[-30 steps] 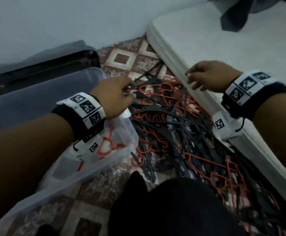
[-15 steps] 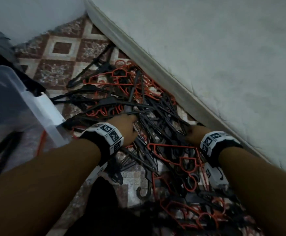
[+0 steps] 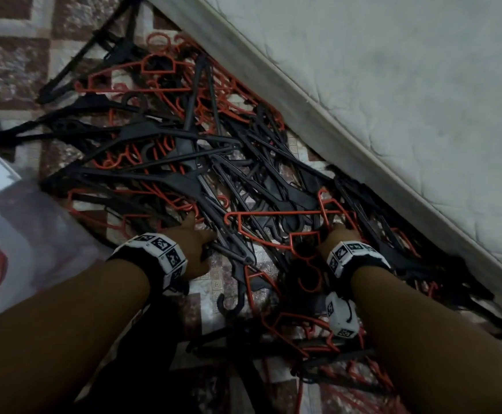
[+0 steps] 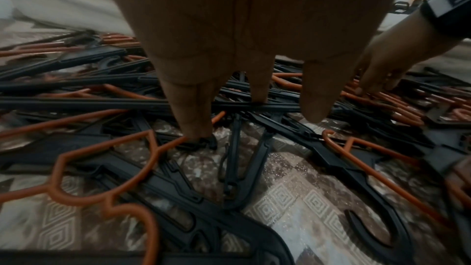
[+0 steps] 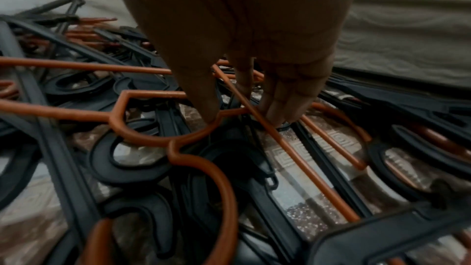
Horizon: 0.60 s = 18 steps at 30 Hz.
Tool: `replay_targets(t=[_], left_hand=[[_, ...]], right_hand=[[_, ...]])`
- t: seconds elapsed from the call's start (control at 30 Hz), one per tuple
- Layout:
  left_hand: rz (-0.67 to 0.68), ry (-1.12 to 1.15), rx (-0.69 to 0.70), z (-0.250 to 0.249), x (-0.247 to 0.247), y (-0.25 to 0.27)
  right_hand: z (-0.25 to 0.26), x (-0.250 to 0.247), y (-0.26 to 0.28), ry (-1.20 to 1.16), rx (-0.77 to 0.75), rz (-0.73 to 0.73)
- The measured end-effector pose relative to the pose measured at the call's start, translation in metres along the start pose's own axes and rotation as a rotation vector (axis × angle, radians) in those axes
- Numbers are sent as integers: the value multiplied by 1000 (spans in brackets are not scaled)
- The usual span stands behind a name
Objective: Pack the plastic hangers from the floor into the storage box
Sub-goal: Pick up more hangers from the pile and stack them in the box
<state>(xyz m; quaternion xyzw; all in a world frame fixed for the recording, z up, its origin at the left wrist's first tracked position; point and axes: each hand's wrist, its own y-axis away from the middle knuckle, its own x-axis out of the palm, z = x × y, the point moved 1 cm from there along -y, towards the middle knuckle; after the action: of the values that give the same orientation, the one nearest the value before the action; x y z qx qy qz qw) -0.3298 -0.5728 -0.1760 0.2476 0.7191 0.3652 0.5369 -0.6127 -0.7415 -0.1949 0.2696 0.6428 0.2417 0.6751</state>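
Reaching down into the hangers (image 3: pixel 201 162) heaped on the floor (image 3: pixel 10 55) beside the mattress (image 3: pixel 393 85), the left hand (image 3: pixel 194 245) has straight fingers touching black ones, gripping nothing; the right hand (image 3: pixel 337 236) pinches an orange hanger (image 5: pixel 142 126); the box (image 3: pixel 1 222) sits at left

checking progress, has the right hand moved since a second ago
Yes. The right hand went from above the mattress edge down into the hangers on the floor.
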Motion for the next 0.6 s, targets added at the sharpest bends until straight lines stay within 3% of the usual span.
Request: replay_targets(t=[0.2, 0.4, 0.47, 0.53, 0.6], left_hand=[[-50, 19, 114, -15, -7, 11], [38, 47, 312, -35, 3, 19], [-65, 120, 271, -33, -2, 21], [-285, 186, 140, -23, -8, 17], [-390, 224, -23, -6, -11, 14]], right_hand=[[19, -3, -6, 138, -166, 21], [63, -16, 8, 80, -284, -63], [79, -21, 14, 71, -319, -77], [93, -25, 21, 62, -371, -102], [107, -29, 28, 24, -441, -155]])
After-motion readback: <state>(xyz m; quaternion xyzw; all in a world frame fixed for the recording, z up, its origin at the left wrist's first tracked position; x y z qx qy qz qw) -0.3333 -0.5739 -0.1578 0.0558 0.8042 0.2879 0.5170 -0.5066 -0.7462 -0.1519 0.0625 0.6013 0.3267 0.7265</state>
